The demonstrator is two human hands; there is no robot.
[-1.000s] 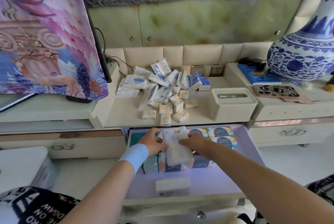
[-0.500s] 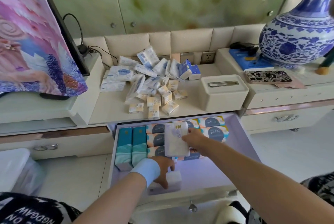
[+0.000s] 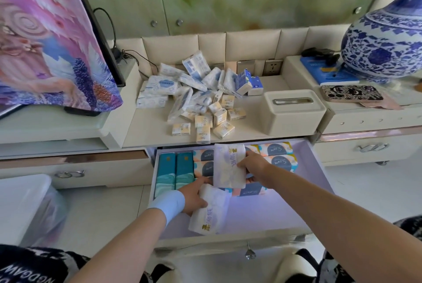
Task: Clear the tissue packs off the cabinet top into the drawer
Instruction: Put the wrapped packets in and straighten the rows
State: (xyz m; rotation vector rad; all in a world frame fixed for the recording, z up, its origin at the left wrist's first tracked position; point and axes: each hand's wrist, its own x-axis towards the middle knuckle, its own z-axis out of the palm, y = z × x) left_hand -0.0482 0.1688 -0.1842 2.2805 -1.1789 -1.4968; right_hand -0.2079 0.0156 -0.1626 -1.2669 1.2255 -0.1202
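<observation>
A heap of small tissue packs [image 3: 201,97] lies on the cream cabinet top [image 3: 249,127]. Below it the drawer [image 3: 315,173] stands pulled out, with teal packs [image 3: 173,173] at its left and orange-and-blue packs [image 3: 277,155] across the back. My right hand [image 3: 252,165] holds a white soft tissue pack [image 3: 228,166] upright over the stored packs. My left hand [image 3: 194,196], with a blue wristband, grips a second white soft pack [image 3: 210,212] low in the drawer's front part.
A cream tissue box [image 3: 294,111] sits right of the heap. A blue-and-white vase [image 3: 386,38], a blue book [image 3: 328,75] and a patterned phone [image 3: 351,96] are on the right cabinet. A cloth-covered screen [image 3: 50,38] stands left; a white bin [image 3: 25,207] is on the floor.
My left hand let go of the upright pack, reached down to the drawer's front, and took up the second white pack there. My right hand kept the first pack over the stored ones.
</observation>
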